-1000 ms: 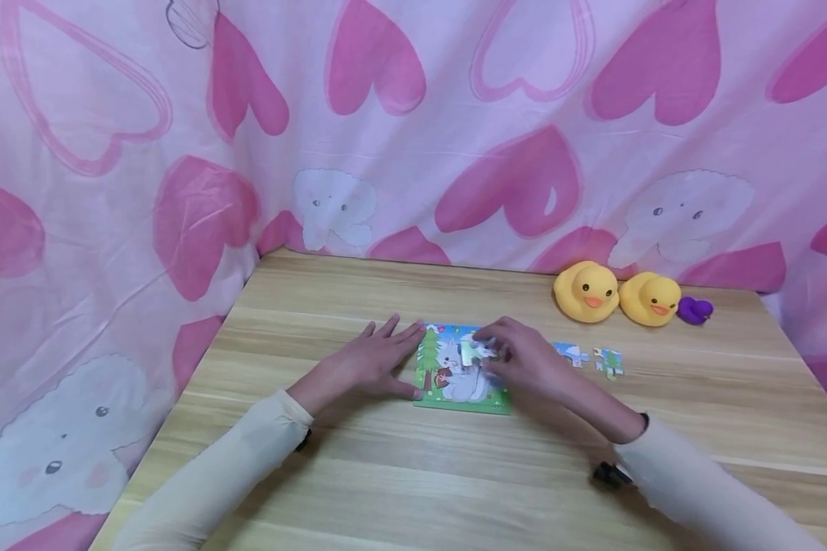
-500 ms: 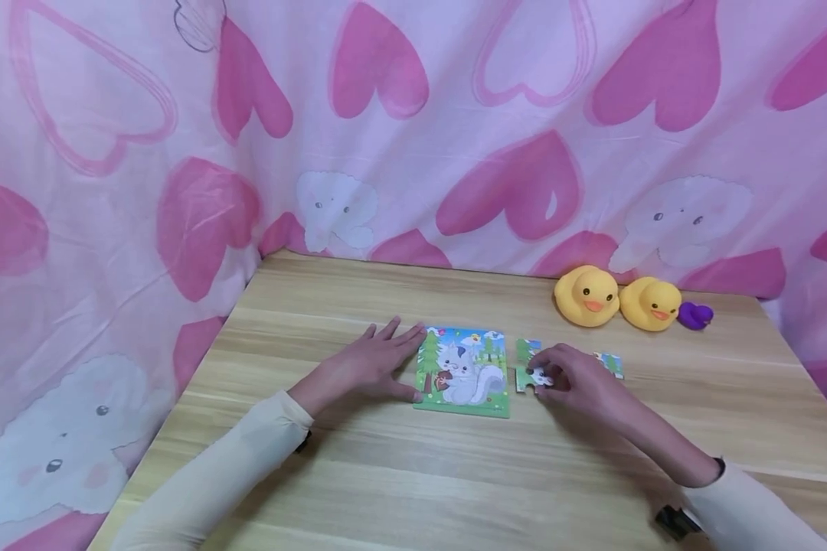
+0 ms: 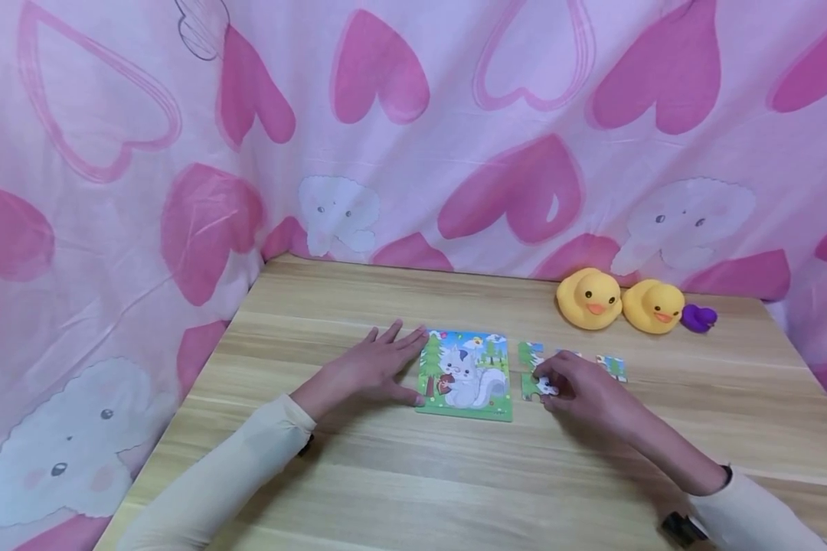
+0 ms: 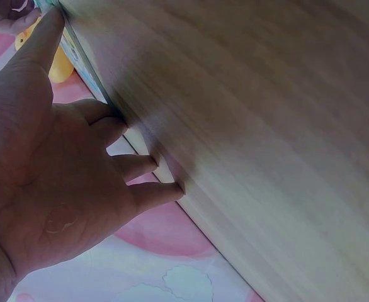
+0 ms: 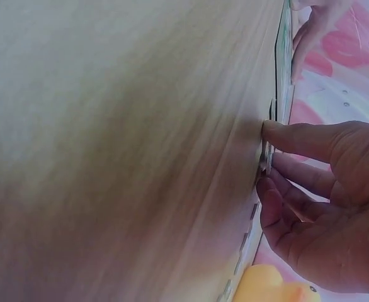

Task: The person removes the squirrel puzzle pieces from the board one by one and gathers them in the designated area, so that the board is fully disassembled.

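A square picture card with a grey squirrel, trees and blue sky lies on the table. My left hand is spread at its left edge, thumb and forefinger touching it; the left wrist view shows the fingers extended. Just right of the card are jigsaw pieces. My right hand pinches a jigsaw piece with part of the squirrel's face, beside a green corner piece. In the right wrist view, thumb and fingers are at the thin piece, low against the tabletop. My hand partly hides other pieces.
Another jigsaw piece lies to the right of my right hand. At the back right stand a large yellow duck, a smaller yellow duck and a little purple duck. A pink heart-print curtain hangs behind the wooden table.
My right hand has moved right and down from above the picture card, bringing the jigsaw piece to the table beside the other pieces. My left hand stays at the card's edge.
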`<move>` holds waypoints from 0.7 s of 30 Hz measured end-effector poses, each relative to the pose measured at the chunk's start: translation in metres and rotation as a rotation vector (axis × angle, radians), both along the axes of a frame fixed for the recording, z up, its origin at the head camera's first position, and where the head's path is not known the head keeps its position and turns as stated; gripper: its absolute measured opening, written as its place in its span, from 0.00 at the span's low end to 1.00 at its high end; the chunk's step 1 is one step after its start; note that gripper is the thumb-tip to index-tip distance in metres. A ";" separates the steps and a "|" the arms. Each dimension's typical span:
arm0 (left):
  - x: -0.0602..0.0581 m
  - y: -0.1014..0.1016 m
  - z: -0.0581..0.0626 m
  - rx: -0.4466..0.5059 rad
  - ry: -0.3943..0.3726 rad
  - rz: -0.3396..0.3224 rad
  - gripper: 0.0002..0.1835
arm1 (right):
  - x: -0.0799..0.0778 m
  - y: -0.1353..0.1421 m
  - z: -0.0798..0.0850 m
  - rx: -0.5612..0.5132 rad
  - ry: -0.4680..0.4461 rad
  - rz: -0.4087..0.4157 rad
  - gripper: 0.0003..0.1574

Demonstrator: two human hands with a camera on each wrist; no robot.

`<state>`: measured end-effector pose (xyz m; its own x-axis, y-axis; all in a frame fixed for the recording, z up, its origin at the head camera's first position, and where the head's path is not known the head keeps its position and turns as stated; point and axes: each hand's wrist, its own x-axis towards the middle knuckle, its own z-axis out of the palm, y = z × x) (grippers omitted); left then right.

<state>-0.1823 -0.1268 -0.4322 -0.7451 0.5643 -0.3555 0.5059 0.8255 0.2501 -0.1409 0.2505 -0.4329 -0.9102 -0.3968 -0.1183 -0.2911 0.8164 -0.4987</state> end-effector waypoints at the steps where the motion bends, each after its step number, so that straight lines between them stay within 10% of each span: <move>1: 0.000 0.000 0.000 -0.001 0.002 0.002 0.62 | -0.001 0.000 0.000 0.003 0.003 0.008 0.24; 21: 0.000 0.002 0.001 -0.004 -0.021 0.017 0.62 | -0.024 -0.087 0.001 -0.043 0.036 0.164 0.32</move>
